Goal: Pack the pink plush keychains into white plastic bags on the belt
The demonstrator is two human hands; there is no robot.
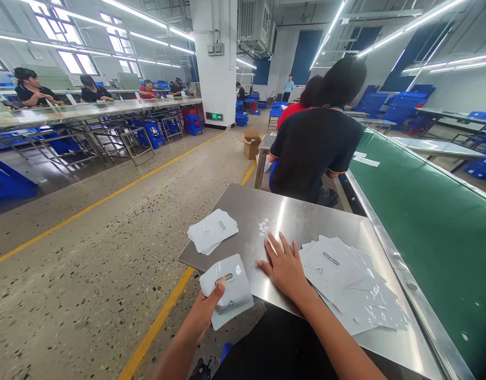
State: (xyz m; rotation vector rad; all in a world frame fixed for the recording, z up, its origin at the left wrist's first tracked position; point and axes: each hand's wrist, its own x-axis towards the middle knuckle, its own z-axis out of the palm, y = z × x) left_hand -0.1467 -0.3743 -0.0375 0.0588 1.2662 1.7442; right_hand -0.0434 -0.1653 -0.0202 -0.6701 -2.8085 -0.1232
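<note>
My left hand (209,306) is closed around a few white printed pouches (237,279), thumb on top, held just off the near left edge of the metal table (243,203). My right hand (284,266) lies with fingers spread on the tabletop, its fingertips just short of a small cluster of round white stickers or discs (263,227). Whether anything sits under those fingertips is hidden. To the left lies a small stack of white pouches (213,230). A larger, fanned-out pile of similar pouches (345,279) lies right of my right hand.
A green conveyor belt (420,211) with a metal rail runs along the right, carrying white slips (365,160). A co-worker in a black shirt (317,142) sits just beyond the table. An open cardboard box (250,143) stands on the floor behind.
</note>
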